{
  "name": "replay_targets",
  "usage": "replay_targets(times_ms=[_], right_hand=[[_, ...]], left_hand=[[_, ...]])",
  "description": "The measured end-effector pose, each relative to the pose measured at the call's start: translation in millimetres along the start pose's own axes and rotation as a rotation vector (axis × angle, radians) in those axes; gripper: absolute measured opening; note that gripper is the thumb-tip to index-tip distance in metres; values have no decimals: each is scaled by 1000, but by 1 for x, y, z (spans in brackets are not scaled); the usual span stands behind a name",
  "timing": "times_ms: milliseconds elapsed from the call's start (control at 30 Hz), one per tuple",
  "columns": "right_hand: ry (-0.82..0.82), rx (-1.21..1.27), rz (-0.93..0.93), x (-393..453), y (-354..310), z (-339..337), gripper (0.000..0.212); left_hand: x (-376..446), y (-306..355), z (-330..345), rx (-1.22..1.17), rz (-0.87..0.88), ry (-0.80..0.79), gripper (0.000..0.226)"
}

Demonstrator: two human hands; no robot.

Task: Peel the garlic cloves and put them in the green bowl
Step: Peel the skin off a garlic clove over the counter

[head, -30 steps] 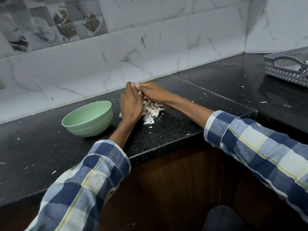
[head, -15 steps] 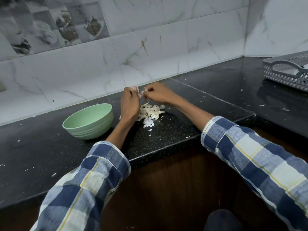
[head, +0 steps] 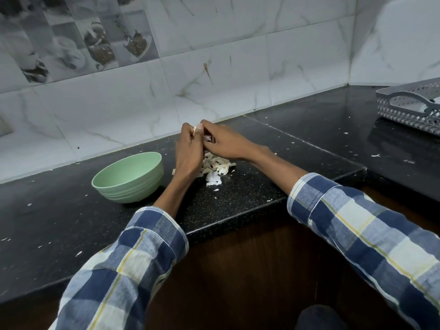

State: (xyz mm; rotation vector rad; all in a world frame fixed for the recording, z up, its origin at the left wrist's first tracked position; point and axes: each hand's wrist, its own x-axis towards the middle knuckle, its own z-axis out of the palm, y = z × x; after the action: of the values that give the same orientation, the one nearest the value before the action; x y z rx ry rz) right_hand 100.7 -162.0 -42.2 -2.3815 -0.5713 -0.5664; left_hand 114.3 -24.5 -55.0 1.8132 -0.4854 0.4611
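On the left, the green bowl (head: pixel 128 178) stands upright on the black counter (head: pixel 47 225), close to the left forearm but not touching it; its inside cannot be seen from this angle. Just to the right, the left hand (head: pixel 189 153) is raised above the counter, and its grip is closed: the fingers curl around a garlic clove (head: pixel 195 128), of which only a small pale part shows between the fingertips. The right hand (head: pixel 226 144) meets the left one there, and its grip is also pinched on the same clove, with a bit of pale skin visible under its fingers. Under both hands a pile of garlic peels (head: pixel 215 166) lies on the counter, partly hidden by the left wrist. Both arms wear blue checked sleeves (head: pixel 357 225). Far to the right, well apart, a grey basket (head: pixel 409 108) stands on the counter.
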Motion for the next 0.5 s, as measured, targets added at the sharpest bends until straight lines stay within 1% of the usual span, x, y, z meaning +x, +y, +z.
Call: replay_targets(times_ms=[67,167,300,400,500], right_hand=[[46,-116,-41,-2,1,0,8],[109,-234,-63,-3,2,3,7],[187,-283,-89,-4,-1,6,9],[237,-327,-96,-5,-4,8,13],[242,-352,-97,-6,-5,11,19]], left_hand=[[0,-1,1,14,1,-19,35],[1,-2,0,2,-9,-28,34],[2,-5,1,57,5,-33,39],[1,-6,0,103,32,-22,36],[-2,-6,-1,148,62,9,31]])
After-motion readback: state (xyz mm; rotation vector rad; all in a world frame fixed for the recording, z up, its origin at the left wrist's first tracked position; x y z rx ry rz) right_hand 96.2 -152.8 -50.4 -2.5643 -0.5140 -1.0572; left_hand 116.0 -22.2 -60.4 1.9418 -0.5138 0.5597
